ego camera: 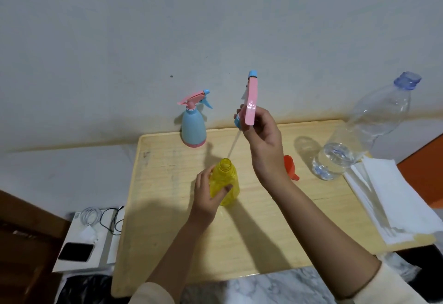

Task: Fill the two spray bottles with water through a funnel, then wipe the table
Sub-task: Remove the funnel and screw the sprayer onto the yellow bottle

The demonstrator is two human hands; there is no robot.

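Note:
A yellow spray bottle (226, 179) stands open-necked in the middle of the wooden table (275, 239). My left hand (208, 194) grips its body from the left. Above it my right hand (265, 141) holds the pink and blue spray head (250, 102), lifted clear, its thin dip tube (233, 144) slanting down toward the neck. A blue spray bottle (193, 129) with its pink head on stands at the table's back edge. An orange funnel (291, 167) lies partly hidden behind my right wrist. A large clear water bottle (359, 133), partly filled, stands to the right.
Folded white paper towels (388, 198) lie at the table's right edge. A white box with cables (96, 229) and a dark phone (76, 252) sits left of the table. The wall is close behind the table.

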